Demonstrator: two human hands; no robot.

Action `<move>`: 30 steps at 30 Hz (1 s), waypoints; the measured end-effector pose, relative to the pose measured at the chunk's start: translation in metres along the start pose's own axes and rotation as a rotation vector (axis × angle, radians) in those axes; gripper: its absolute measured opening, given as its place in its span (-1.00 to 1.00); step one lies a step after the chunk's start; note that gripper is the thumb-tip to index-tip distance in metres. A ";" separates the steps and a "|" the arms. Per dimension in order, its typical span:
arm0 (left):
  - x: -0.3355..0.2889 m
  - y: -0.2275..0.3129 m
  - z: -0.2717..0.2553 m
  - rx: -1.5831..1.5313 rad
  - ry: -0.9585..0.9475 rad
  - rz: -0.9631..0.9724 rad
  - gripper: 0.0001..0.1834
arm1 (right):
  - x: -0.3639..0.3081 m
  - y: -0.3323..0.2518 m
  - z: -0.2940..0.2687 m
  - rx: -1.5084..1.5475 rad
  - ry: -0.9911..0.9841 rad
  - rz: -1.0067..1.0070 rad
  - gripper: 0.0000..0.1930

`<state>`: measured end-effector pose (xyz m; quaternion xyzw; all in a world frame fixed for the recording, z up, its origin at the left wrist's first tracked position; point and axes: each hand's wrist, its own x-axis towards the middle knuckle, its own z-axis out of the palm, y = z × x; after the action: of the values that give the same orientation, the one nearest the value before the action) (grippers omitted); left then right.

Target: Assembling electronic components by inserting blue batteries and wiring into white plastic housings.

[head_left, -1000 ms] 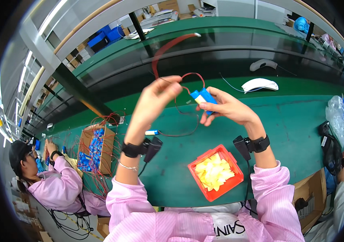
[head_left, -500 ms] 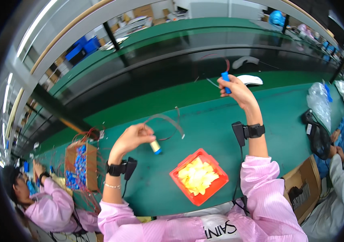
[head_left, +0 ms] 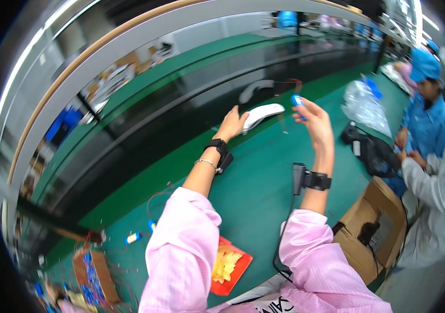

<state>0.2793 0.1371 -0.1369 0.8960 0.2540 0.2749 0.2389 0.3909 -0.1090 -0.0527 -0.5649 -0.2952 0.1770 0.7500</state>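
Note:
A small blue cylindrical battery (head_left: 298, 102) with thin wires sits in the closed fingers of my right hand (head_left: 313, 117), raised over the far side of the bench. My left hand (head_left: 231, 125) reaches to the near-left end of a white curved handheld device (head_left: 263, 115), its fingers apart; I cannot tell whether they touch it. On the bench to the left lies a battery with a pale yellow wrap (head_left: 133, 238). Another blue battery (head_left: 152, 225) is partly hidden by my left sleeve. A red bin (head_left: 240, 271) of yellow slips (head_left: 225, 263) stands between my forearms, partly covered.
A cardboard box of blue wired batteries (head_left: 93, 276) stands at the lower left. Right of me are an open cardboard box (head_left: 363, 245), a black bag (head_left: 371, 151) and clear plastic bags (head_left: 366, 107). Two people (head_left: 431, 125) work at the right. A dark raised ledge (head_left: 144, 125) runs behind the bench.
My left hand has let go of the yellow-wrapped battery and moved far and right to the white device. My right hand still holds its blue battery. The view has swung right.

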 end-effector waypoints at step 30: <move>-0.309 0.029 -0.227 0.163 -0.280 0.012 -0.72 | -0.105 -0.071 0.182 0.694 -0.830 0.149 -0.59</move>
<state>-0.0733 -0.0004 -0.0680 0.9435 0.2343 0.1272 0.1967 0.1887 -0.0584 0.0236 -0.1863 -0.4499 0.5246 0.6984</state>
